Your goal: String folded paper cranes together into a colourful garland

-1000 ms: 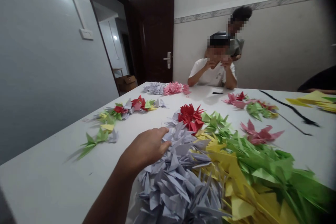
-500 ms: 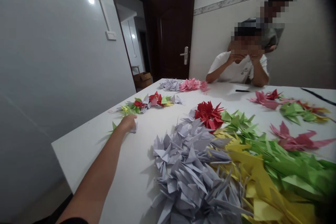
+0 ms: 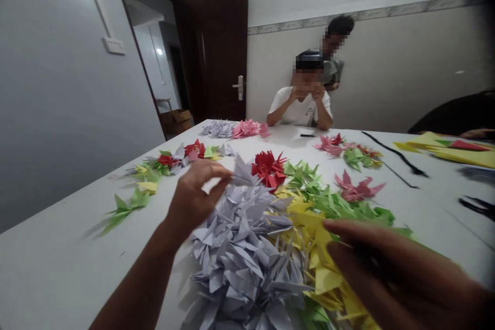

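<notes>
My left hand is closed, with thumb and forefinger pinching a pale lavender paper crane. It hovers at the top of a big heap of lavender cranes. My right hand, blurred, comes in from the lower right with thumb and forefinger apart. Its fingertips are close to the yellow cranes; whether they touch is unclear. Beyond the lavender heap lies a red bunch. Green cranes stretch to its right.
A mixed row of cranes and a green crane lie on the white table. Pink cranes, a black cord and a black-handled tool are to the right. Across sits a person; another stands behind.
My left hand has moved right from the mixed row to the lavender heap, carrying a lavender crane. My right hand has entered from the lower right. The view has turned right.
</notes>
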`<state>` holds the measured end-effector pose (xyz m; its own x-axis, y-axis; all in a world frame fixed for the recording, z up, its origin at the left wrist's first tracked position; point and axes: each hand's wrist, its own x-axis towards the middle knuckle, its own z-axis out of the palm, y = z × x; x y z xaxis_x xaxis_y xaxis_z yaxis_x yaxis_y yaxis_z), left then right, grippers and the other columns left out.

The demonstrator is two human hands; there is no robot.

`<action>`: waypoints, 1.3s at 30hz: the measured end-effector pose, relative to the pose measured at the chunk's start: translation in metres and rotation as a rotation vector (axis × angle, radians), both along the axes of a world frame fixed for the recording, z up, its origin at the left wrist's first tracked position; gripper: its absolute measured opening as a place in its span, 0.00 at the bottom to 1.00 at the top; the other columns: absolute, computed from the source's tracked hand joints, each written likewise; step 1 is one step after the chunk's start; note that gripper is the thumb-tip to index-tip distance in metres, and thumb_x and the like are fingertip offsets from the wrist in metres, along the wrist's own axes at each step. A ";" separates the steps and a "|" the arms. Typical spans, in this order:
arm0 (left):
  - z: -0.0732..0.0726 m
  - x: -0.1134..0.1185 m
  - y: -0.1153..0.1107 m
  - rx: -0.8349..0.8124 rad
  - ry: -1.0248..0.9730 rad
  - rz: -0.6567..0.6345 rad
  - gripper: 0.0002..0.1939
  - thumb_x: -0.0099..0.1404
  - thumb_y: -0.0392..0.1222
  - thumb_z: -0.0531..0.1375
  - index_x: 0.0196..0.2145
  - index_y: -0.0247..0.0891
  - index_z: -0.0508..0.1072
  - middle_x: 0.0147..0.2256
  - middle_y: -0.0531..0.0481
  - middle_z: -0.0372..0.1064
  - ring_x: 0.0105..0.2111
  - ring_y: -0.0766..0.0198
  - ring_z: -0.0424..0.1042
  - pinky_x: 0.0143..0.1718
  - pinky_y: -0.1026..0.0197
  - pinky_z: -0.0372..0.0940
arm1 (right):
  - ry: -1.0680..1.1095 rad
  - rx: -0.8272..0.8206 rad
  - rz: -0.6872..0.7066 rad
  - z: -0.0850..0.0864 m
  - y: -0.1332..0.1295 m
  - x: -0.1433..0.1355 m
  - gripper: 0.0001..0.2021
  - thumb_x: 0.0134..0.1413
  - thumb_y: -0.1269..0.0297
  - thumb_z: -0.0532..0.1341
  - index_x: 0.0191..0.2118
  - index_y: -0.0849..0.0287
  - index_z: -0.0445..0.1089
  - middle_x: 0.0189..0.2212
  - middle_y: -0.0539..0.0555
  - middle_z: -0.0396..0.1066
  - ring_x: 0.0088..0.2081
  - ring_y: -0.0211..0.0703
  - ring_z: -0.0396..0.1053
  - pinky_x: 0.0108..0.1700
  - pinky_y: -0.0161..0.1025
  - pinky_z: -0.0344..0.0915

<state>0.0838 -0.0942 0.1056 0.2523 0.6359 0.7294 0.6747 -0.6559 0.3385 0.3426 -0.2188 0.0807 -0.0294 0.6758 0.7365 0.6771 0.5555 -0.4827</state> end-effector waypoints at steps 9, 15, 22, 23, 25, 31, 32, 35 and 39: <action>-0.007 0.049 -0.059 0.287 0.050 -0.596 0.07 0.61 0.26 0.59 0.36 0.31 0.72 0.35 0.45 0.70 0.41 0.61 0.68 0.45 0.56 0.69 | -0.042 0.050 0.104 0.010 0.010 -0.017 0.19 0.52 0.78 0.57 0.48 0.53 0.68 0.36 0.50 0.68 0.33 0.34 0.69 0.34 0.28 0.68; -0.016 0.047 -0.058 0.244 -0.013 -0.595 0.10 0.61 0.28 0.59 0.39 0.38 0.70 0.40 0.44 0.68 0.45 0.60 0.69 0.44 0.57 0.71 | -0.032 0.005 0.188 0.012 0.014 -0.016 0.13 0.52 0.79 0.58 0.41 0.55 0.69 0.32 0.49 0.67 0.31 0.34 0.68 0.31 0.28 0.66; -0.027 0.058 -0.049 0.032 -0.138 -0.739 0.21 0.59 0.24 0.57 0.48 0.40 0.65 0.49 0.38 0.71 0.53 0.55 0.70 0.49 0.53 0.70 | 0.104 0.006 0.260 0.012 0.015 -0.020 0.09 0.56 0.76 0.59 0.38 0.54 0.68 0.31 0.48 0.68 0.30 0.34 0.68 0.31 0.29 0.67; -0.026 0.059 -0.048 0.025 -0.146 -0.731 0.20 0.58 0.23 0.56 0.46 0.39 0.67 0.45 0.41 0.73 0.48 0.58 0.73 0.47 0.56 0.72 | 0.113 -0.002 0.265 0.012 0.015 -0.021 0.08 0.56 0.76 0.59 0.38 0.54 0.69 0.31 0.48 0.68 0.31 0.34 0.69 0.33 0.29 0.68; -0.023 0.060 -0.047 0.043 -0.166 -0.684 0.17 0.57 0.22 0.56 0.41 0.39 0.69 0.38 0.45 0.76 0.40 0.63 0.76 0.41 0.63 0.73 | 0.121 -0.042 0.237 0.013 0.013 -0.020 0.07 0.56 0.72 0.61 0.39 0.52 0.69 0.31 0.46 0.69 0.31 0.33 0.69 0.33 0.26 0.69; -0.022 0.054 -0.041 0.194 -0.184 -0.509 0.16 0.57 0.23 0.57 0.42 0.38 0.70 0.37 0.45 0.75 0.39 0.63 0.76 0.40 0.64 0.73 | -0.059 -0.106 0.112 0.021 0.003 -0.005 0.12 0.57 0.60 0.61 0.47 0.46 0.68 0.35 0.45 0.75 0.32 0.35 0.75 0.34 0.23 0.72; -0.023 0.053 -0.039 0.203 -0.184 -0.500 0.17 0.57 0.23 0.57 0.42 0.38 0.70 0.37 0.45 0.75 0.40 0.63 0.75 0.40 0.64 0.72 | -0.094 -0.088 0.095 0.022 0.003 -0.004 0.11 0.58 0.59 0.61 0.47 0.45 0.69 0.37 0.45 0.76 0.34 0.35 0.75 0.36 0.24 0.73; -0.024 0.052 -0.039 0.229 -0.177 -0.498 0.18 0.57 0.23 0.58 0.44 0.37 0.70 0.39 0.45 0.75 0.41 0.64 0.75 0.42 0.65 0.72 | -0.143 -0.063 0.084 0.022 0.005 -0.003 0.08 0.58 0.59 0.61 0.44 0.47 0.72 0.36 0.45 0.77 0.33 0.36 0.76 0.35 0.25 0.73; -0.024 0.053 -0.042 0.277 -0.159 -0.498 0.18 0.57 0.23 0.57 0.44 0.35 0.70 0.39 0.44 0.74 0.42 0.65 0.75 0.44 0.66 0.71 | -0.151 -0.108 0.094 0.019 0.010 -0.007 0.08 0.58 0.60 0.61 0.41 0.53 0.74 0.35 0.49 0.78 0.33 0.39 0.77 0.35 0.29 0.75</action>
<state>0.1370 -0.1364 0.0811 0.3455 0.2489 0.9048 0.2180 -0.9591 0.1806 0.3360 -0.2089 0.1001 -0.2011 0.7396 0.6422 0.6939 0.5704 -0.4395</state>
